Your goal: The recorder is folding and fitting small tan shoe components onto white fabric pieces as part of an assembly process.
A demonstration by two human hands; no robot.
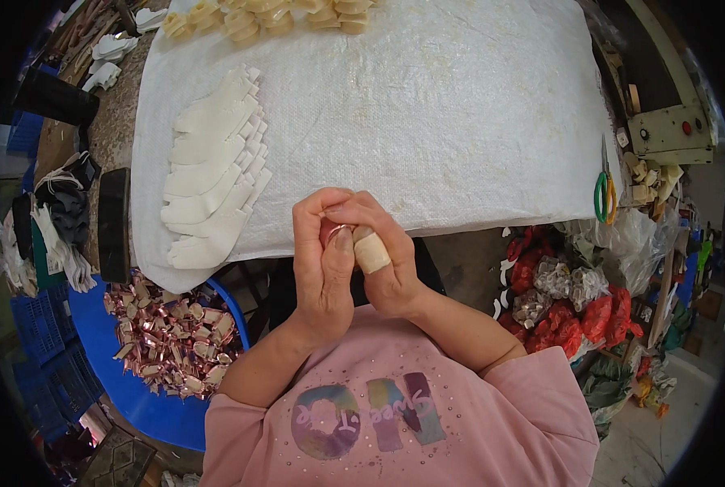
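Just in front of the table's near edge, my left hand (320, 260) and my right hand (388, 252) are cupped together, fingers curled round a small shiny pink piece (328, 233). Only a bit of it shows between the thumbs, so its full shape is hidden. A cream-coloured wrap (371, 253) circles my right thumb. On the white woven sheet (427, 122), left of my hands, lies an overlapping row of flat, curved white pieces (212, 174). Several curled cream pieces (273, 18) stand together at the sheet's far edge.
A blue tub (127, 390) at lower left holds many shiny pink and cream pieces (180, 337). Scissors (604, 191) with green and orange handles lie at the table's right edge. Red bags (557, 325) are heaped below. A dark flat object (114, 223) sits at left.
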